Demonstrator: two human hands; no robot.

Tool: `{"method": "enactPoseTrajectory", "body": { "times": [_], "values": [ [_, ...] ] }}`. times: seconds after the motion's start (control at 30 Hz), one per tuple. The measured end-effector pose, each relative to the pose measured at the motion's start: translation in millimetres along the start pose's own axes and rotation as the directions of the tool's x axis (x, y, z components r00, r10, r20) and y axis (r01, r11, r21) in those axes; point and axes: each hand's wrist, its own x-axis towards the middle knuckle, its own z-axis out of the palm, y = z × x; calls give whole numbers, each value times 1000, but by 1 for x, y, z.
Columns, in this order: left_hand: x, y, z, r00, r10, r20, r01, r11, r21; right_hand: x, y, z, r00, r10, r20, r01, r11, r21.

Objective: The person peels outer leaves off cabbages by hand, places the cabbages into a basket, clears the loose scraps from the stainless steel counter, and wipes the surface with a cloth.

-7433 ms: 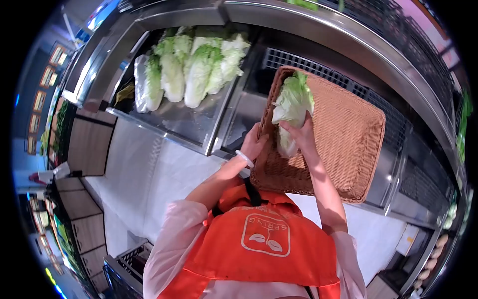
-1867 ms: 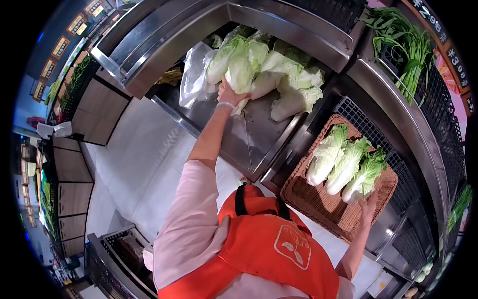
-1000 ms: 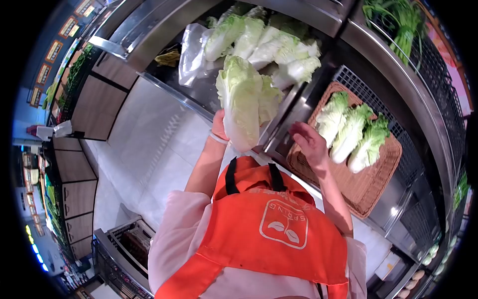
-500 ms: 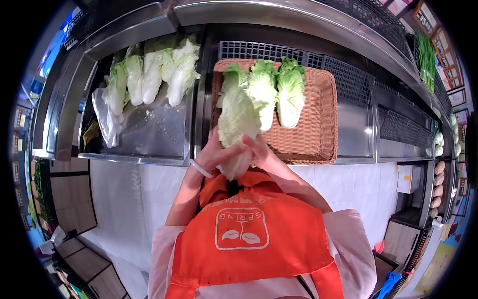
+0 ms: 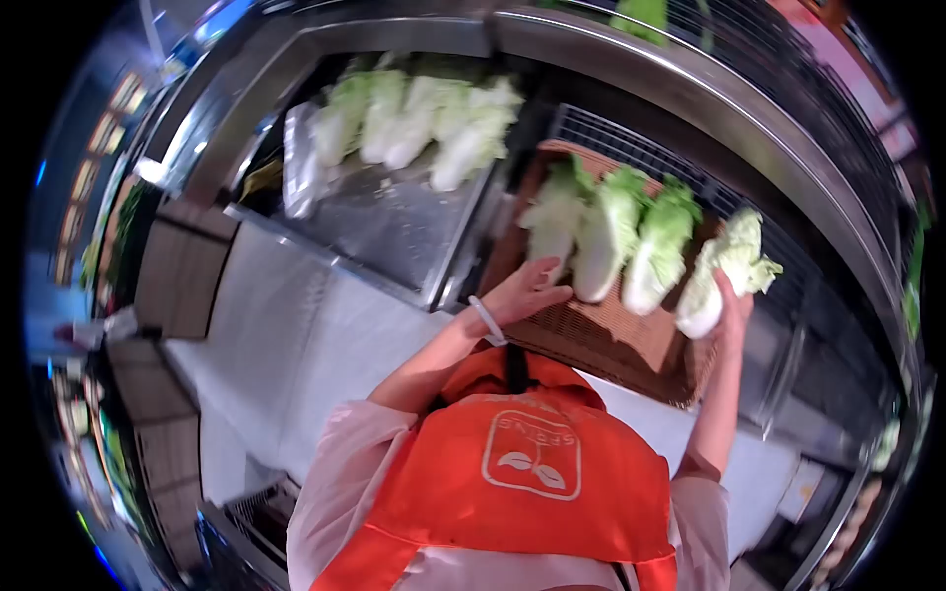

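Note:
Several heads of leafy cabbage lie side by side in a brown wicker basket (image 5: 591, 340). My right hand (image 5: 732, 307) is wrapped round the cabbage at the right end (image 5: 702, 295), over the basket's right side. Near the leftmost cabbage in the basket (image 5: 554, 222), my left hand (image 5: 527, 293) has its fingers apart and holds nothing; it is at that cabbage's lower end. Between these two lie a pale green cabbage (image 5: 603, 241) and a cabbage with greener leaves (image 5: 655, 256).
A metal tray (image 5: 394, 231) to the left bears several more cabbages (image 5: 424, 113) and clear plastic wrap (image 5: 300, 163). Black grating (image 5: 631, 148) runs behind the basket. A metal rail (image 5: 690, 84) crosses the far side.
The view has turned and shifted. The cabbage both hands held has left my left hand and is now at the basket's right in my right hand. Another cabbage shows fully at the left.

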Motion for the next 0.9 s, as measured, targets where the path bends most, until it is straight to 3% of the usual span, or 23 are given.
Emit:
{"method": "enactPoseTrajectory", "body": {
  "times": [0.03, 0.1, 0.17, 0.23, 0.27, 0.3, 0.33, 0.37, 0.4, 0.5, 0.6, 0.63, 0.7, 0.73, 0.77, 0.87, 0.9],
  "values": [
    [-4, -8, -5, 999, 13, -43, -10, 997, 74, 23, 15, -14, 1000, -18, 7, 18, 993, -113],
    [-8, -20, -26, 995, 7, -102, -2, 999, 51, 60, 49, -26, 994, -100, 44, 108, 962, -251],
    [-10, -23, -49, 987, 3, -160, -6, 1000, -18, 84, 89, -26, 990, -52, -134, -28, 842, -538],
    [0, -48, -88, 964, -20, -265, 9, 999, -43, 100, 121, -26, 983, -132, -131, -3, 693, -720],
    [1, -53, -106, 930, 11, -367, -53, 993, -105, 96, 112, -21, 996, -42, -77, -11, 813, -582],
    [5, -54, -127, 887, -16, -462, 20, 1000, 4, 91, 104, -17, 993, 0, -119, -71, 803, -591],
    [11, -54, -150, 836, -28, -549, 102, 989, 105, 92, 92, -22, 991, 119, -56, -128, 762, -634],
    [18, -58, -172, 805, 14, -593, 74, 990, 123, 96, 83, -33, 971, 239, -3, -178, 712, -679],
    [25, -59, -190, 772, 56, -633, 45, 989, 142, 89, 73, -39, 964, 236, -120, -249, 656, -713],
    [56, -57, -230, 801, 262, -538, 55, 863, 502, 55, 9, -31, 920, 359, -155, -375, 699, -609],
    [111, -80, -244, 754, 378, -537, 88, 752, 653, 58, 14, -64, 989, 110, -101, -148, 644, -751],
    [125, -81, -243, 740, 419, -525, 88, 715, 694, 52, 21, -68, 997, 13, -72, -61, 686, -725],
    [151, -88, -242, 791, 347, -504, 136, 703, 698, 27, 29, -50, 983, -182, -21, 122, 738, -664],
    [154, -81, -240, 819, 275, -504, 189, 700, 689, 2, 22, -19, 981, -195, 3, 161, 800, -577],
    [156, -79, -240, 840, 203, -503, 242, 690, 682, -16, 22, 7, 980, -198, 20, 165, 749, -641],
    [162, -91, -253, 806, 284, -519, 170, 729, 663, -52, 24, 77, 983, -171, 74, 165, 615, -771],
    [160, -94, -258, 790, 314, -526, 23, 843, 538, -62, 26, 96, 986, -143, 90, 158, 596, -787]
  ]
}}
